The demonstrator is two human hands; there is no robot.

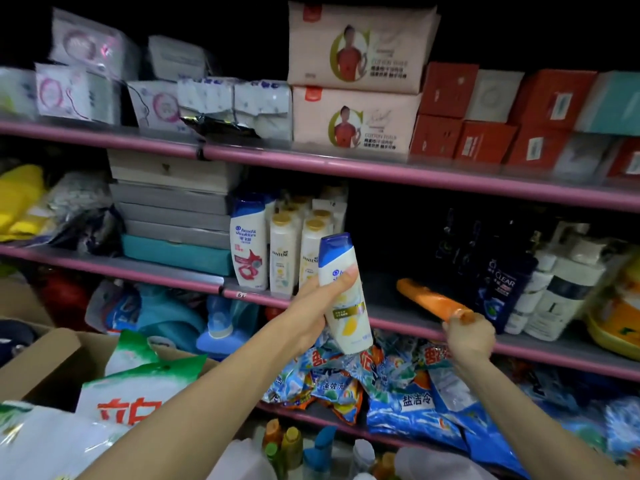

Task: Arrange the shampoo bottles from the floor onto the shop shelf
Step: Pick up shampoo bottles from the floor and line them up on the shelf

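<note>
My left hand (pixel 320 303) grips a white shampoo bottle with a blue cap (pixel 343 289), held tilted in front of the middle shelf (pixel 391 322). My right hand (pixel 471 336) holds the cap end of an orange bottle (pixel 429 297) that lies on its side on that shelf. To the left on the same shelf stand a white and red Head & Shoulders bottle (pixel 248 244) and several white Pantene bottles (pixel 283 254). More bottles (pixel 287 445) stand on the floor at the bottom of the view.
Dark Clear bottles (pixel 498 285) and white bottles (pixel 554 292) crowd the shelf's right side. Stacked flat boxes (pixel 173 209) sit left of the shampoo. Tissue packs (pixel 356 46) fill the top shelf. Detergent bags (pixel 398 386) lie on the lower shelf; a cardboard box (pixel 45 358) stands at left.
</note>
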